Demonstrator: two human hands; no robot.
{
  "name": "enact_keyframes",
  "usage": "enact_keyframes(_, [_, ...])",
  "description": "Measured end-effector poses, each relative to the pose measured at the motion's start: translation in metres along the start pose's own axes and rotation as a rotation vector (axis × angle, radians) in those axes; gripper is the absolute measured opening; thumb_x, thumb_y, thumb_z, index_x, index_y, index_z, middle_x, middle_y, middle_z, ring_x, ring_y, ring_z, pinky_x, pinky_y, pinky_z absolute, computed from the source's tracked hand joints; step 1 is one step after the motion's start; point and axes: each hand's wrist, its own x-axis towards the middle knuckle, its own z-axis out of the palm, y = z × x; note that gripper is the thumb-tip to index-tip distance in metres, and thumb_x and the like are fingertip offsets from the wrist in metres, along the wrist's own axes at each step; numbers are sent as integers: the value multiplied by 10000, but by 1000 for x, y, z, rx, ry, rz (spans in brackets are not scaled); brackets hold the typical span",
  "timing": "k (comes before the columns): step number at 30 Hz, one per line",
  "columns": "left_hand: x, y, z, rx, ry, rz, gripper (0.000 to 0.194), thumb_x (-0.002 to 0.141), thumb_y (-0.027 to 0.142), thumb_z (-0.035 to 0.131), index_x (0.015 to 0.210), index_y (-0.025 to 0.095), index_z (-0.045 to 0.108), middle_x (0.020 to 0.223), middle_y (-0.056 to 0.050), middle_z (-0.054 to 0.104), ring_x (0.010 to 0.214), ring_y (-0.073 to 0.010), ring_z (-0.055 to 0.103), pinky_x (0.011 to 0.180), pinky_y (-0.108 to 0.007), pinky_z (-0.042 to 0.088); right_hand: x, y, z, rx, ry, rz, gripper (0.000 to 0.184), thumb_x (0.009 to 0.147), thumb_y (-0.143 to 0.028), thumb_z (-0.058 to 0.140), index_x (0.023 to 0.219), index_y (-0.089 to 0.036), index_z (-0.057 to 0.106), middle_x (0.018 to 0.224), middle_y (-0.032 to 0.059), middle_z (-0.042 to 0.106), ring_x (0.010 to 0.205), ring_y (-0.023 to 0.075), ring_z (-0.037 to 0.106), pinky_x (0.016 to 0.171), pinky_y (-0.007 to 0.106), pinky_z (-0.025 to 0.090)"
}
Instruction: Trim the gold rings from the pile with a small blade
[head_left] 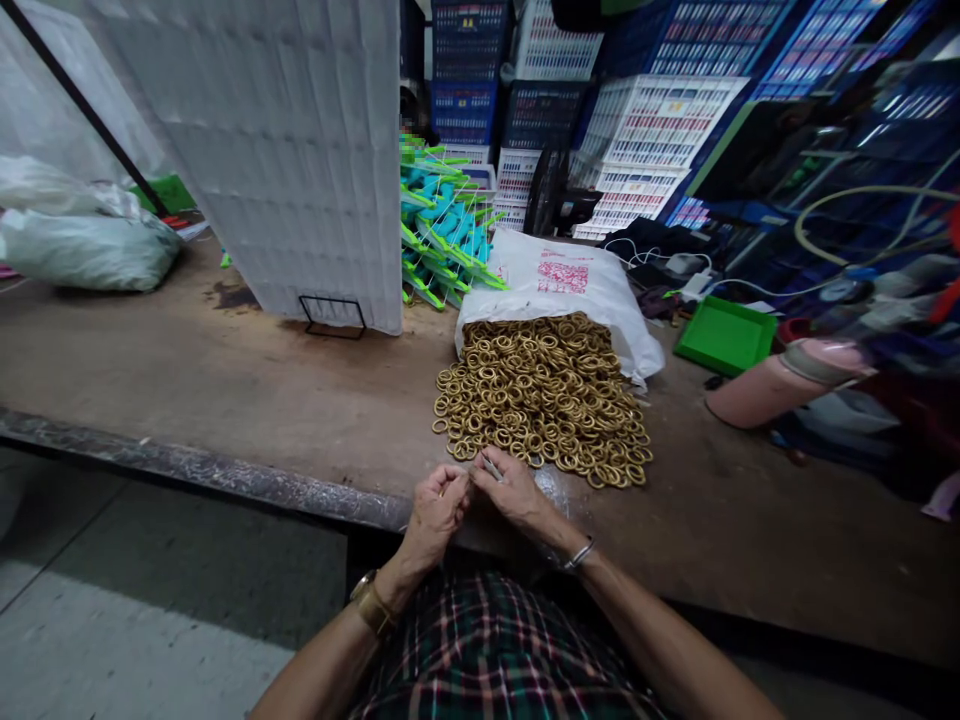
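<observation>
Workbench, near edge. Both hands meet low in front of the body, fingertips almost together. Left hand: thumb and fingers pinched closed on a small yellowish piece, mostly hidden; cannot tell what it is. Right hand: closed round a slim silvery piece, its tip slanting up and left.

Heap of gold-coloured rings lies just beyond the hands, mainly ahead and to the right. It spills from the mouth of a white sack toward the person. Individual rings have no long axis. Right hand is nearer; its fingers are at the heap's near edge, contact unclear. Left hand sits just off the heap's near left corner.
</observation>
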Motion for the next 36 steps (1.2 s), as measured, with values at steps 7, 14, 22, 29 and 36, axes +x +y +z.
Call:
enact_keyframes(7, [-7, 0, 2, -59, -165, -62, 336, 734, 494, 578, 774, 173, 485, 545, 60, 476, 376, -28, 327, 357, -155, 189, -1, 9, 2, 18, 5, -16, 135, 768, -282, 472, 673, -186, 477, 625, -48, 445, 609, 101, 400, 576, 217, 312])
enact_keyframes(14, [-10, 2, 7, -115, -123, -24, 335, 702, 465, 621, 742, 172, 464, 586, 62, 472, 389, -20, 320, 365, -159, 193, -8, 15, 0, -227, 29, -53, 144, 808, -208, 379, 720, -191, 491, 636, -14, 504, 590, 116, 433, 567, 222, 302])
enact_keyframes(22, [-8, -2, 5, 6, -42, 38, 316, 742, 472, 571, 759, 174, 465, 562, 66, 476, 409, -26, 333, 388, -154, 219, -18, 10, 3, -755, -161, -43, 270, 716, -113, 413, 934, -179, 559, 760, 47, 624, 646, 147, 519, 569, 245, 255])
enact_keyframes(29, [-13, -3, 0, 72, -71, 100, 320, 770, 478, 545, 735, 171, 463, 536, 68, 451, 419, -30, 333, 403, -157, 231, -13, 16, 5, -782, -174, -35, 269, 734, -123, 415, 967, -171, 542, 772, 52, 632, 660, 152, 542, 559, 243, 250])
enact_keyframes(36, [-28, 11, 8, -179, -229, -74, 310, 749, 449, 591, 733, 175, 446, 530, 68, 451, 389, -26, 319, 376, -158, 206, 1, 23, 1, -839, -47, -4, 254, 729, -90, 401, 943, -150, 523, 782, 69, 643, 664, 156, 554, 562, 248, 256])
